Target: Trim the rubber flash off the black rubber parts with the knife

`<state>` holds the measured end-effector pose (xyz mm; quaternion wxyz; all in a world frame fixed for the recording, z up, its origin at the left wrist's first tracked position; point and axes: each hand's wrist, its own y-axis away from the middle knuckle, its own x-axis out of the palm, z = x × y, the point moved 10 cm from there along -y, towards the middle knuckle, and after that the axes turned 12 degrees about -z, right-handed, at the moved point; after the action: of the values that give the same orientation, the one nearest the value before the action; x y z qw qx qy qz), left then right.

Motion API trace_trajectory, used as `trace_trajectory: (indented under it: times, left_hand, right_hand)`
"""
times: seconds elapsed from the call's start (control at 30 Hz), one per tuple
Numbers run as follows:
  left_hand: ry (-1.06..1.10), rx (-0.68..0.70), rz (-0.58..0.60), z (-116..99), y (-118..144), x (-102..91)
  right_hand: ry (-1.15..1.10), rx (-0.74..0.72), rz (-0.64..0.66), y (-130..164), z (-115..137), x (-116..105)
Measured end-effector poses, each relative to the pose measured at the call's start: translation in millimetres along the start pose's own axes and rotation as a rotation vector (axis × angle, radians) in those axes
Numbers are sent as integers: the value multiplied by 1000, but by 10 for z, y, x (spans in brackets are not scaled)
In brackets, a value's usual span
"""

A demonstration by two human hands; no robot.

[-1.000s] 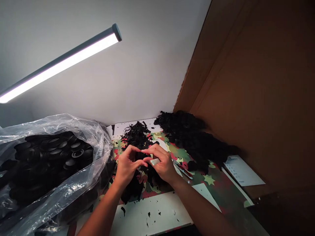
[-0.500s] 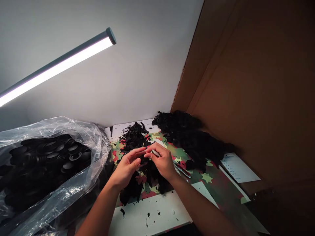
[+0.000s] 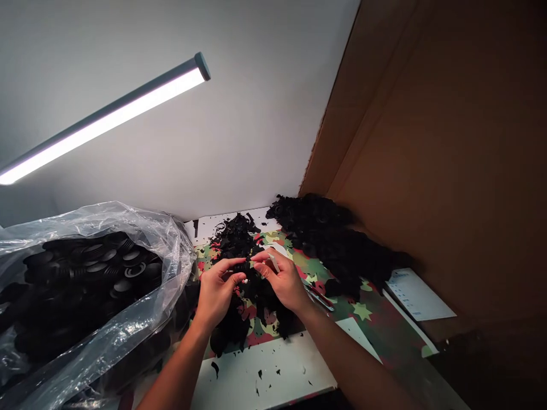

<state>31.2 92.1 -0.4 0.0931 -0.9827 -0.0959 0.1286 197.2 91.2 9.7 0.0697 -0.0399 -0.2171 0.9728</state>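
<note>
**Both hands working a small black part over the table; grip details partly obscured**

The left hand (image 3: 217, 290) is curling its fingers around a small black part (image 3: 240, 266), pinching it between thumb and fingertips above the middle of the table (image 3: 273, 370). The part's shape is hard to make out, since it is merging with the dark scraps behind it. The right hand (image 3: 282, 282) is meeting the left at that part and is gripping a slim pale tool (image 3: 273, 262) between thumb and forefinger; only a short length of the tool is showing, and its tip is hidden.

Beneath the hands, a heap of black trimmings (image 3: 239, 239) is lying on a camouflage-patterned mat (image 3: 363, 310). A larger black pile (image 3: 337, 239) is sitting at the far right against a cardboard wall (image 3: 448, 142); its single pieces cannot be told apart. Just right of the right hand, a metal tool with a red stripe (image 3: 318, 297) is lying half covered by the wrist. At the near left, a clear plastic bag (image 3: 98, 296) is holding black round caps (image 3: 94, 265), cut off by the frame edge. A lit lamp bar (image 3: 106, 117) is hanging at the far left.
</note>
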Motion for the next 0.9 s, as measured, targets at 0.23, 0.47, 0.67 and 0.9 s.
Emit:
trace_trajectory:
  times: [0.23, 0.47, 0.67, 0.9]
  left_hand:
    - [-71, 93, -68, -104, 13, -31]
    - [-65, 80, -100, -164, 50, -2]
    - [-65, 48, -146, -124, 58, 13]
    - [15, 136, -192, -227, 238, 12]
  right_hand:
    - [119, -215, 11, -8, 263, 98]
    - [181, -231, -48, 25, 212, 147]
    - [205, -167, -80, 18, 94, 233]
    - [174, 151, -258, -322, -525, -126]
